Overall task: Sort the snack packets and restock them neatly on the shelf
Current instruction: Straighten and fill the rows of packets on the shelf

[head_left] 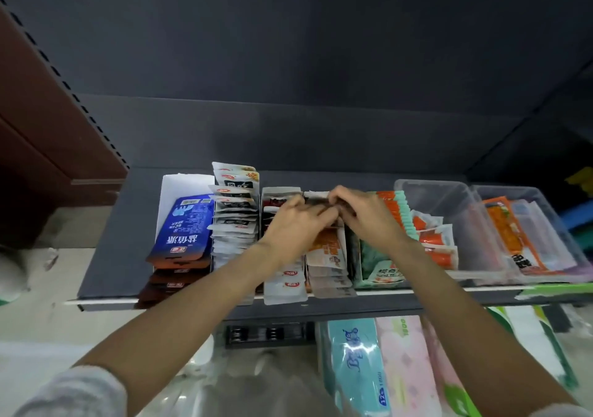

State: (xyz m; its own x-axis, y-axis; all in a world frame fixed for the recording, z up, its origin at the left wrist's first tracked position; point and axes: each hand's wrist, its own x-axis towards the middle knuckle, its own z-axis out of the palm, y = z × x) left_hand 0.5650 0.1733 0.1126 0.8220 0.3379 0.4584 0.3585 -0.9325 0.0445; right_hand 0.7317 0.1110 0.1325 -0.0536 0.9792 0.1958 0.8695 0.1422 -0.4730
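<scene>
Dark grey metal shelf (106,256): rows of upright snack packets. Step in hand: restocking. Left hand (288,224) and right hand (365,214) together pinch what seems, through blur, a small dark foil snack packet (321,203) over the middle row. Next: seat it upright, aligned.

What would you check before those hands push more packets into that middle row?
1. Both hands on the packets: ok. Left hand and right hand meet over dark packets at the back of the orange-and-white row.
2. Grip secure: cannot tell, fingers blurred.
3. Row tidy: not ok, front packets overhang the shelf edge.
4. Neighbouring white packet row upright: ok.
5. Clear bin out of the way: ok.
</scene>
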